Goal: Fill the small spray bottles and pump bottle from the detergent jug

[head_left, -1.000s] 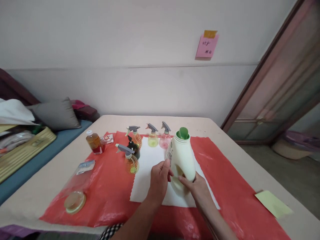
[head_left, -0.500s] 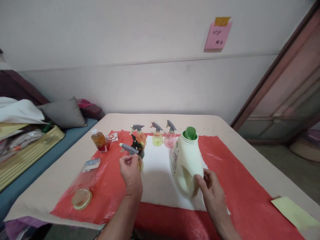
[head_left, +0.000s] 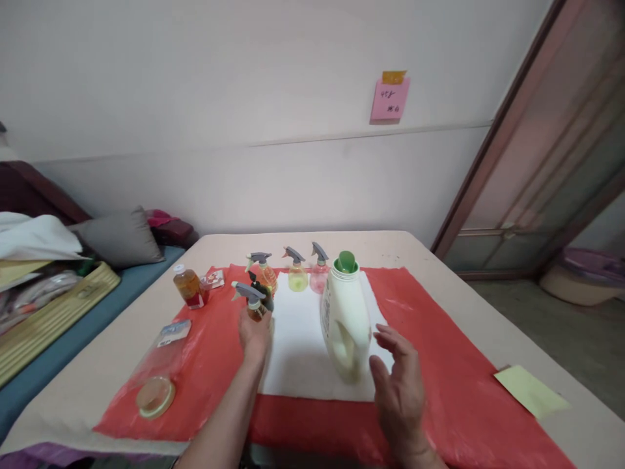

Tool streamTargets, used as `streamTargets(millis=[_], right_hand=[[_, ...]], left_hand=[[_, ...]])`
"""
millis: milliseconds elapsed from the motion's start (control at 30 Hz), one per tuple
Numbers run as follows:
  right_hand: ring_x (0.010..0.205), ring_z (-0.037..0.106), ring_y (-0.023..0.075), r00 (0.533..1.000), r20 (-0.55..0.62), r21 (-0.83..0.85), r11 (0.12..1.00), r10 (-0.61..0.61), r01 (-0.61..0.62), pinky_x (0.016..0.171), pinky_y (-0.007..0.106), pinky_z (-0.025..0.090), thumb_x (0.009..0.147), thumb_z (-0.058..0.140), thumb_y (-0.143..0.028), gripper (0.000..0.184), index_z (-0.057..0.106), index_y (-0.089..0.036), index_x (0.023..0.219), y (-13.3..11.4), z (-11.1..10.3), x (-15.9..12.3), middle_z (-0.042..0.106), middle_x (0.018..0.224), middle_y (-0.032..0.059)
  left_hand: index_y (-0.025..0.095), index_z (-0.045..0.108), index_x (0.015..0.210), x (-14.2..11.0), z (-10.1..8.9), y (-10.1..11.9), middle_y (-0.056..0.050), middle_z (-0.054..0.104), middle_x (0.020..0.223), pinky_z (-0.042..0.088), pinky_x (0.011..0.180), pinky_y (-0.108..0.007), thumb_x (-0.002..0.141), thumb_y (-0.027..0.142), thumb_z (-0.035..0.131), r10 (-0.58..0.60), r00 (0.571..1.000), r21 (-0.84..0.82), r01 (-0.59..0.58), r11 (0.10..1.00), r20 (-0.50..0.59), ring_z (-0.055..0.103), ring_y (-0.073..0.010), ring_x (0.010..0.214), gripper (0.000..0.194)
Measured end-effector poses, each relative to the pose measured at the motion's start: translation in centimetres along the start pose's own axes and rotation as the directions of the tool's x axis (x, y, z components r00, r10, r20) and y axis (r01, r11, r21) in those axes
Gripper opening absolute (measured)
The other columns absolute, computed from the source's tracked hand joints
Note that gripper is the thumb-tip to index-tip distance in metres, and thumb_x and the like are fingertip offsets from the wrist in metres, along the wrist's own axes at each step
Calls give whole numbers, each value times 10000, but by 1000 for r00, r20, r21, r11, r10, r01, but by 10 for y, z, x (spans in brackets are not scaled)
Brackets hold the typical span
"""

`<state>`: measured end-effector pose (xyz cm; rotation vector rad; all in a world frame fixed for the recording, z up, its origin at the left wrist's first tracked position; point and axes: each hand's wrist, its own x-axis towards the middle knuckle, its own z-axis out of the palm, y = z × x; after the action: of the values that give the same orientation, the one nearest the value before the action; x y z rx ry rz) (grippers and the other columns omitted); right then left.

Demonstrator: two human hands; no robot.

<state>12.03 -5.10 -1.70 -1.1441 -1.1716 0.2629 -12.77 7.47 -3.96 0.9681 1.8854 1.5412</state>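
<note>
My left hand is wrapped round the body of a spray bottle with a grey trigger head; most of its body is hidden by the fingers. Directly behind it stands a dark pump bottle, partly covered. To the right of a large cream-white jug, my right hand is open, fingers apart and off the jug. A green scoop-like cup sits in the jug's mouth. Three more spray bottles stand at the back: one orange-tinted, one yellow and one pink.
White paper lies on a red plastic sheet over the table. On the left are an amber bottle, a small packet, a clear plastic bag and a round lidded tub. A yellow note lies at right.
My right hand has let go of the jug and opened beside it. My left hand has moved from the spray bottle's trigger area down round its body. The view has shifted slightly right.
</note>
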Motion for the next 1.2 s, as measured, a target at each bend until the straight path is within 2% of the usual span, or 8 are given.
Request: streamTargets(millis=[67, 167, 300, 400, 467, 533, 767, 1200], right_hand=[[1094, 577, 245, 986, 166, 59, 998, -4, -6, 947, 420, 443, 888, 605, -403, 289, 591, -243, 1128, -9, 3, -9, 623, 1151, 86], [931, 642, 220, 839, 448, 218, 872, 309, -437, 839, 382, 491, 883, 602, -514, 331, 605, -245, 1075, -22, 16, -19, 659, 1051, 73], [951, 683, 247, 397, 771, 377, 146, 498, -915, 782, 375, 532, 806, 568, -729, 624, 522, -275, 1232, -34, 35, -22, 632, 1211, 90], [995, 692, 284, 299, 916, 340, -121, 268, -933, 697, 319, 549, 740, 604, -778, 764, 511, -272, 1304, -36, 36, -19, 631, 1268, 100], [906, 718, 262, 305, 927, 342, -159, 216, -926, 620, 263, 535, 742, 666, -713, 692, 564, -249, 1247, -34, 32, -18, 678, 1187, 91], [800, 726, 223, 333, 909, 378, -156, 252, -913, 584, 227, 513, 775, 709, -596, 549, 602, -232, 1173, -30, 29, -18, 715, 1083, 76], [787, 720, 214, 319, 895, 372, -128, 311, -919, 637, 255, 507, 769, 744, -471, 544, 564, -258, 1236, -25, 31, -21, 702, 1083, 72], [1010, 612, 215, 677, 605, 595, 328, 418, -734, 827, 352, 487, 443, 912, -142, 823, 514, -335, 1137, -21, 59, -30, 566, 1217, 4]], left_hand=[[207, 590, 896, -9, -8, 16, -70, 668, 884, 455, 808, -393, 651, 323, 765, 34, 999, 3, -34, 999, 28, 643, -262, 864, 322], [217, 638, 1008, -33, -23, 46, -63, 707, 975, 478, 827, -344, 658, 375, 775, 111, 978, -79, -99, 992, 178, 662, -235, 904, 407], [180, 650, 1069, -69, -36, 74, -97, 722, 1027, 487, 876, -359, 669, 416, 775, 216, 795, -521, 143, 842, 567, 669, -255, 971, 481], [174, 652, 1069, -84, -35, 80, -91, 721, 993, 499, 837, -348, 642, 399, 807, 259, 618, -522, 290, 802, 742, 672, -250, 919, 507], [173, 653, 1084, -88, -32, 81, -94, 717, 1007, 501, 817, -336, 617, 383, 838, 274, 522, -475, 300, 827, 808, 670, -248, 908, 544], [180, 644, 1122, -91, -30, 83, -108, 707, 1079, 501, 841, -345, 648, 426, 827, 285, 516, -483, 301, 822, 808, 665, -259, 955, 565], [168, 659, 983, -93, -27, 92, -127, 730, 1034, 481, 954, -414, 876, 523, 592, 234, 707, -607, 335, 720, 667, 681, -257, 996, 376], [140, 686, 912, -85, -18, 84, -111, 747, 959, 528, 864, -355, 818, 577, 645, 42, 930, -575, 191, 795, 366, 712, -232, 908, 448]])
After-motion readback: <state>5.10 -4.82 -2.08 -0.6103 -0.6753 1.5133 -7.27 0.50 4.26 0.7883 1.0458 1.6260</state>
